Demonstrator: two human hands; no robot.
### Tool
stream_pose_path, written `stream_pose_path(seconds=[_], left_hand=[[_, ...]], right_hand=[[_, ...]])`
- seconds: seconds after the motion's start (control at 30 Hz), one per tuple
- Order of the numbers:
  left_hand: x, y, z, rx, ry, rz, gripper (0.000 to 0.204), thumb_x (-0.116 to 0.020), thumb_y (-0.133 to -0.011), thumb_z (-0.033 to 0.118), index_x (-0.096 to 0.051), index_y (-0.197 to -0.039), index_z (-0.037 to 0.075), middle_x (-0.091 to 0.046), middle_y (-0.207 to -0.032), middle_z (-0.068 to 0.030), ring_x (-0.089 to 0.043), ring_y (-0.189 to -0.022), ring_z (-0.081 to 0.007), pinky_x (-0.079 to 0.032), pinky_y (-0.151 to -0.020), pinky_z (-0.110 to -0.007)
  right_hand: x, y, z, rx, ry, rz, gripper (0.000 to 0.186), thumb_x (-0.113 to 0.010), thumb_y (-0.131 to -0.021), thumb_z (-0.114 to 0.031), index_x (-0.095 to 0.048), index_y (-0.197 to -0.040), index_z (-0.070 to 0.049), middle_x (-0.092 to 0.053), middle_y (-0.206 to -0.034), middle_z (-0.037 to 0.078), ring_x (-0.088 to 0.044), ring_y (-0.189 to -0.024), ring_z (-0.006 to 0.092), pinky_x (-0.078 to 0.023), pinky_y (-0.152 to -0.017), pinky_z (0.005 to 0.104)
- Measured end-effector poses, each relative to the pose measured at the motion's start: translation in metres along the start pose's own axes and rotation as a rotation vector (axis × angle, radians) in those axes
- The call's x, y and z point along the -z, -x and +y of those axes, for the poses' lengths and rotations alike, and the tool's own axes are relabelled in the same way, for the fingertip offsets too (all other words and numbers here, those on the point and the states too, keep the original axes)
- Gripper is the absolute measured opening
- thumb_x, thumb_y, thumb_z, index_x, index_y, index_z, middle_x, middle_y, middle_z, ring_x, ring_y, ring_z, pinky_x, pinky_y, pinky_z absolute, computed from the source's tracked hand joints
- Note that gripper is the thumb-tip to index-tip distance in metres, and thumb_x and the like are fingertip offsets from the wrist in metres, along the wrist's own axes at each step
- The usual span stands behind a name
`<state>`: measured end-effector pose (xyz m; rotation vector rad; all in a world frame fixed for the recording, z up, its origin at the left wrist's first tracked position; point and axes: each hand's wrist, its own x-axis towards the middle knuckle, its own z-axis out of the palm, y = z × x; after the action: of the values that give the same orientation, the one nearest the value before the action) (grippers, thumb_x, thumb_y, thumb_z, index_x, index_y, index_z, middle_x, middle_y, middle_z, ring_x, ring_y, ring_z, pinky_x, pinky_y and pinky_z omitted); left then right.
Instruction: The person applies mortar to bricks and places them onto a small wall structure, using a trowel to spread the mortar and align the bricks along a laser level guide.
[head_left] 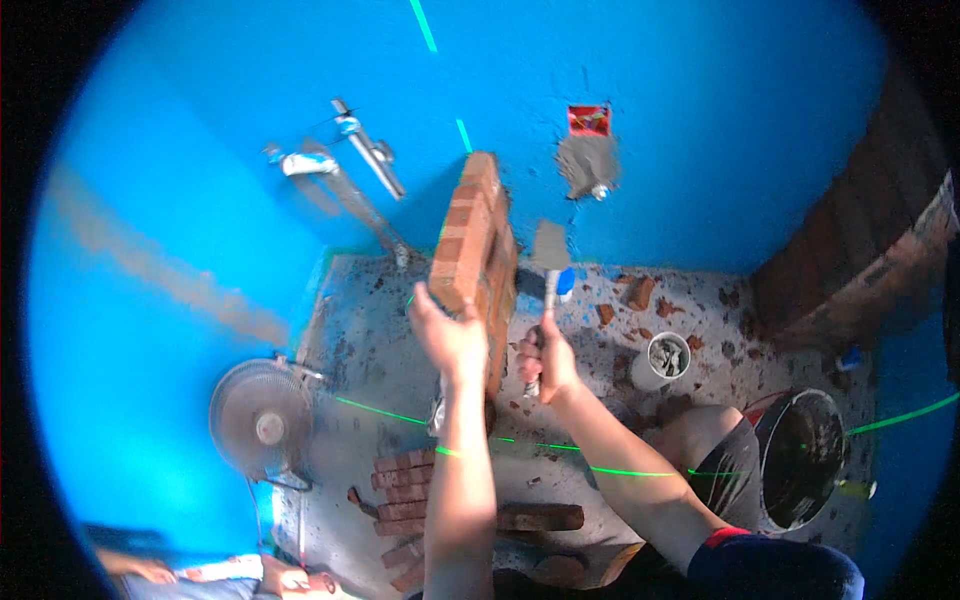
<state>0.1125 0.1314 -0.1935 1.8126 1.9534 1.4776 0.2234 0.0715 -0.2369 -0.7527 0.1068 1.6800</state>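
A narrow red-brick wall (468,225) rises from the floor and meets the blue wall behind it. At its near end is my left hand (452,338), fingers apart and stretched toward the end brick (455,282); some fingertips seem to touch it, though blur hides the exact contact. Just right of the brickwork, my right hand (548,362) is closed around the handle of a trowel (550,250). The trowel's blade points up and away from me, with a grey surface that looks like mortar.
Left stands a fan (262,425). Stacked bricks (405,490) lie near me. Right are a white bucket (667,358) with grey material, a large black bucket (803,460) and brick rubble (640,293). Pipes (370,155) protrude behind. Another person's hand (150,570) shows lower left. Green laser lines cross the scene.
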Motion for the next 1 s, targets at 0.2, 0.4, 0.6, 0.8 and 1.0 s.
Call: stream_pose_path(seconds=[0.2, 0.4, 0.6, 0.8, 1.0], left_hand=[[0.063, 0.077, 0.125, -0.512, 0.382, -0.135, 0.028, -0.064, -0.08, 0.003, -0.061, -0.107, 0.003, -0.063, -0.091, -0.0142, -0.063, -0.083, -0.0338, -0.052, -0.071, -0.04], [0.12, 0.115, 0.186, -0.724, 0.576, -0.21, 0.01, -0.063, -0.08, 0.001, -0.063, -0.09, 0.004, -0.063, -0.081, -0.0101, -0.063, -0.072, -0.0272, -0.051, -0.062, -0.034], [0.12, 0.174, 0.168, -0.337, 0.533, -0.622, 0.02, -0.069, -0.087, 0.026, -0.068, -0.086, 0.006, -0.068, -0.075, -0.0081, -0.064, -0.069, -0.0132, -0.051, -0.063, -0.031], [0.104, 0.184, 0.132, -0.225, 0.336, -0.828, 0.021, -0.064, -0.091, 0.021, -0.065, -0.084, 0.001, -0.058, -0.069, 0.0023, -0.048, -0.064, -0.0069, -0.044, -0.061, -0.026], [0.095, 0.208, 0.105, -0.199, 0.266, -0.959, 0.016, -0.066, -0.086, 0.023, -0.066, -0.089, 0.007, -0.067, -0.076, -0.007, -0.06, -0.069, -0.0119, -0.049, -0.064, -0.03]], right_hand=[[-0.005, 0.108, -0.068, 0.06, -0.089, -0.174, 0.045, -0.044, -0.094, -0.057, -0.041, -0.073, -0.017, -0.034, -0.054, -0.008, -0.027, -0.038, 0.0042, -0.022, -0.032, 0.0214], [0.071, 0.328, -0.162, -0.011, 0.022, -0.101, 0.042, -0.046, -0.094, -0.054, -0.048, -0.081, -0.014, -0.035, -0.057, -0.007, -0.026, -0.039, 0.0041, -0.02, -0.032, 0.0201], [0.165, 0.527, -0.149, 0.216, 0.721, 0.475, 0.029, -0.052, -0.095, -0.039, -0.052, -0.084, -0.012, -0.041, -0.057, -0.003, -0.036, -0.042, 0.0073, -0.025, -0.035, 0.0243], [0.29, 0.607, -0.095, 0.197, 1.668, 0.988, 0.027, -0.067, -0.083, -0.024, -0.056, -0.086, 0.0, -0.063, -0.074, 0.019, -0.065, -0.068, 0.0311, -0.049, -0.064, 0.0429], [0.382, 0.625, -0.02, 0.102, 1.708, 1.277, 0.025, -0.062, -0.088, -0.026, -0.053, -0.086, -0.002, -0.061, -0.071, 0.023, -0.061, -0.069, 0.0436, -0.048, -0.063, 0.0498]])
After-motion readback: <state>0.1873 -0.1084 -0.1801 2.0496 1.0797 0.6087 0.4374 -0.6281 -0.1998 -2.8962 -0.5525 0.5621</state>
